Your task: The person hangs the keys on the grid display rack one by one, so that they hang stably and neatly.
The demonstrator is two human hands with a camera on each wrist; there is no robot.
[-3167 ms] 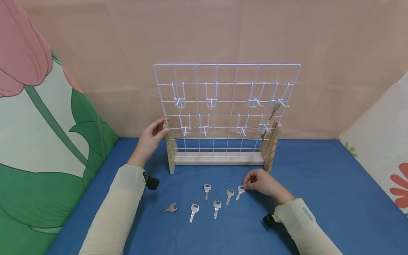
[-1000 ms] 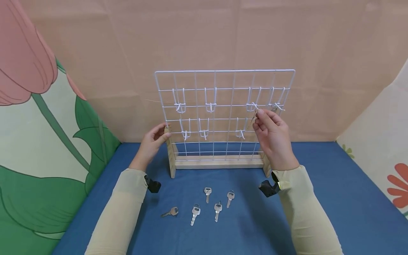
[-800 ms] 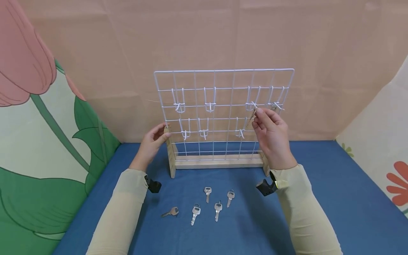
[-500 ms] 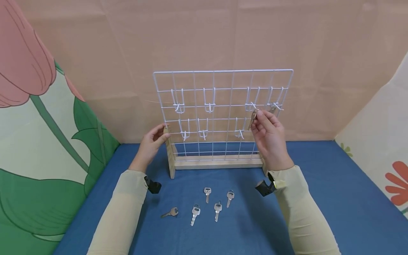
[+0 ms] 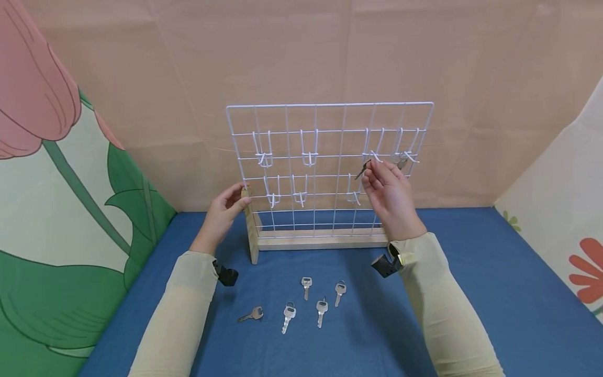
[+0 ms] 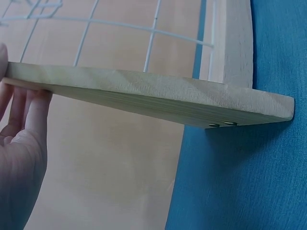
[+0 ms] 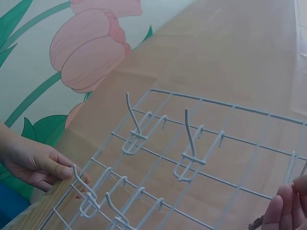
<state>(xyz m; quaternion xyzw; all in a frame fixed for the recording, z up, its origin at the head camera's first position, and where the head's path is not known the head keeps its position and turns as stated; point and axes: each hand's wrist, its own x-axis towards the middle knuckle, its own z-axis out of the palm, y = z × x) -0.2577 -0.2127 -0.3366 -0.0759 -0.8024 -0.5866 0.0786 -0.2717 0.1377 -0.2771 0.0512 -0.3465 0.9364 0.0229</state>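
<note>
My left hand [image 5: 219, 217] grips the left wooden upright [image 5: 252, 230] of a white wire grid rack [image 5: 330, 105]; in the left wrist view, fingers [image 6: 38, 115] lie against the underside of that wooden piece [image 6: 144, 91]. My right hand [image 5: 390, 201] pinches a key [image 5: 361, 170] just at the third upper hook [image 5: 374, 156]. Whether its ring is around the hook is hidden by the fingertips. Part of the same key [image 7: 256, 223] shows at the lower edge of the right wrist view. Another key [image 5: 402, 163] hangs from the far right upper hook, partly behind my hand.
Several loose keys [image 5: 289, 317] lie on the blue cloth [image 5: 358, 340] in front of the rack. Other hooks [image 5: 309, 157] on the left and middle of the grid hold nothing. The lower right hook is hidden behind my right hand. A tan backdrop [image 5: 301, 52] stands behind.
My right hand has picked a key off the cloth and raised it to the third upper hook. Lately it shifted slightly left and the key swung outward. The left hand stays on the upright.
</note>
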